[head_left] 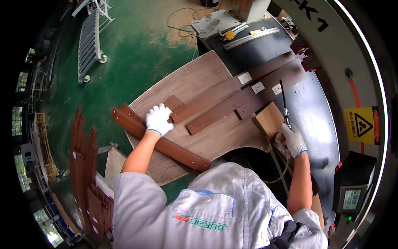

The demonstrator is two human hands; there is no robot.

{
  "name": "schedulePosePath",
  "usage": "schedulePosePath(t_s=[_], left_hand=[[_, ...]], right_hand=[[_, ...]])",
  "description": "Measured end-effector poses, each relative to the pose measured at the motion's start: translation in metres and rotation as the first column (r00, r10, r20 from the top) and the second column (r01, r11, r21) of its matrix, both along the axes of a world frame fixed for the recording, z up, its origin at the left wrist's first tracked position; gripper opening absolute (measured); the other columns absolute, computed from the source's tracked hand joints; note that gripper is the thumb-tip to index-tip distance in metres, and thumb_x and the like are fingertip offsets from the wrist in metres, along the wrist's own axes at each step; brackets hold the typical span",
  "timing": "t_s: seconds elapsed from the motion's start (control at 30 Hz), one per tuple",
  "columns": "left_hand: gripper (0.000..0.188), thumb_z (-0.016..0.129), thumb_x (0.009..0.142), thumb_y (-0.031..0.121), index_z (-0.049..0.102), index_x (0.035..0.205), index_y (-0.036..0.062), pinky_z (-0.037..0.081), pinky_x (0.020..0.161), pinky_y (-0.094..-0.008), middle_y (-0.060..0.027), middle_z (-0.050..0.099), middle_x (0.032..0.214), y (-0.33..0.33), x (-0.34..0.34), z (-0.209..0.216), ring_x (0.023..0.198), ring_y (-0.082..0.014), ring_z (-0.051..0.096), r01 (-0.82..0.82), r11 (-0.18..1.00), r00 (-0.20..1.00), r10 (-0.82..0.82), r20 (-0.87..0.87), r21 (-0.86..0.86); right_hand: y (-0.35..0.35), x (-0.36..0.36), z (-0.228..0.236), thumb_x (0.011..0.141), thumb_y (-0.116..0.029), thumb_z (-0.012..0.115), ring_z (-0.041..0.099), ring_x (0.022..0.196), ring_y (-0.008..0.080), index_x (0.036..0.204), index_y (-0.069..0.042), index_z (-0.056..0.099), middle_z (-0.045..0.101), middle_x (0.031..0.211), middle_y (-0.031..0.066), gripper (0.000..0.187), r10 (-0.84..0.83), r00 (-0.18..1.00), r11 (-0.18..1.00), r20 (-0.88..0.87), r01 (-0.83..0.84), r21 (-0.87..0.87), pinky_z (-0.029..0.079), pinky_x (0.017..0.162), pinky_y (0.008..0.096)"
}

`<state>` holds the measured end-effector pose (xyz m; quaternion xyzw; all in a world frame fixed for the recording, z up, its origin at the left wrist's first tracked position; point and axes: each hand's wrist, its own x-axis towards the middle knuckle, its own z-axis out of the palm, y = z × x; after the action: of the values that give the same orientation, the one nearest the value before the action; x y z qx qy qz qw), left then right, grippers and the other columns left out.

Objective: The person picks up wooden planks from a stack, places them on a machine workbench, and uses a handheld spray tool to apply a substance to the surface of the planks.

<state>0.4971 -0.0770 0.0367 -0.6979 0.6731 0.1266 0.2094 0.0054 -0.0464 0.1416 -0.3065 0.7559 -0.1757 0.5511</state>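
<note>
My left hand (158,120), in a white glove with a blue cuff, lies with fingers spread over the end of a short brown board piece (174,103). Several long reddish-brown boards rest by it: a stacked pair (176,151) runs crosswise under my wrist, and a longer board (215,96) points away to the right. White labels (258,87) are stuck on some boards. My right hand (294,140), also gloved, is closed around an air blow gun (286,118), whose thin black nozzle points up and away. From its handle a hose (285,170) hangs down.
A wood-grain panel (199,74) carries the boards, beside a dark metal machine table (321,120). More brown boards (83,166) stand stacked at left. A roller conveyor (89,45) stands on the green floor. At right are a control screen (351,199) and a yellow warning sign (361,125).
</note>
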Motion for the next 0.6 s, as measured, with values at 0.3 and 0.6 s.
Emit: schedulePosePath(t_s=[0.3, 0.6], left_hand=[[0.096, 0.081, 0.076, 0.056, 0.049, 0.152, 0.0073, 0.022, 0.125, -0.0576, -0.028, 0.033, 0.162, -0.044, -0.064, -0.021, 0.15, -0.0478, 0.031, 0.105, 0.959, 0.904, -0.202, -0.377, -0.263], [0.127, 0.09, 0.052, 0.063, 0.042, 0.156, 0.0092, 0.026, 0.118, -0.0596, -0.0259, 0.035, 0.157, -0.064, -0.2, -0.035, 0.143, -0.0472, 0.033, 0.326, 0.894, 0.851, -0.419, -0.317, -0.306]], right_hand=[[0.004, -0.028, -0.021, 0.1, -0.032, 0.057, 0.067, 0.059, 0.0252, 0.122, 0.005, 0.051, 0.066, 0.083, 0.0164, 0.044, 0.164, 0.94, 0.985, -0.298, -0.171, 0.002, 0.055, 0.057, 0.0405], [-0.012, -0.058, -0.028, 0.102, -0.03, 0.055, 0.063, 0.051, 0.0231, 0.117, 0.003, 0.055, 0.066, 0.076, 0.013, 0.036, 0.243, 0.914, 0.954, -0.325, -0.164, 0.252, 0.05, 0.045, 0.038]])
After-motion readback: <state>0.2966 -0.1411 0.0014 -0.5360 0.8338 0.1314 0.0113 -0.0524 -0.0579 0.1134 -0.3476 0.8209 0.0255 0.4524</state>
